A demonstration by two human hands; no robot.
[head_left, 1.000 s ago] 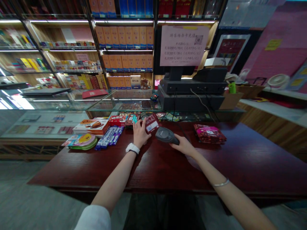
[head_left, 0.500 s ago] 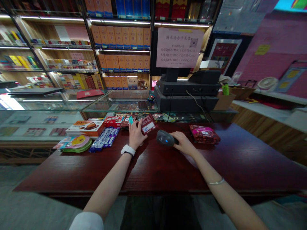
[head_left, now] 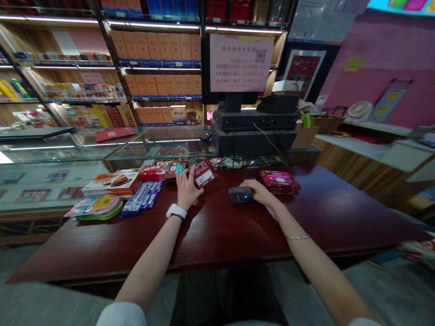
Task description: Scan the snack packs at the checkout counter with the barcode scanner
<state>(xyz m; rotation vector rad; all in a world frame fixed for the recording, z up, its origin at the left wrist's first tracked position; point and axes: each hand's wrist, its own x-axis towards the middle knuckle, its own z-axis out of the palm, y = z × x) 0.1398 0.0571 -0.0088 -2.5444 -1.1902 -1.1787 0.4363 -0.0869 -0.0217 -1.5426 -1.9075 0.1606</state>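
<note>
My left hand is closed on a dark red snack packet, tilted so its white label with a barcode faces up toward me. My right hand grips a black barcode scanner by its handle, low over the table; a blue light glows on its top. Just beyond the right hand lies a pile of dark red and pink packets. Left of my left hand are blue and purple wrapped bars, an orange and white box, a red packet and round-edged colourful packs.
The dark red wooden table spans the front. Behind it stand a glass display counter and a black cash register with a paper sign. Cables hang down behind the table. Shelves of boxes fill the back wall.
The scanner has swung from slanting to nearly level and moved away from the packet, to the right. My left hand still holds the packet. The whole view has turned slightly right.
</note>
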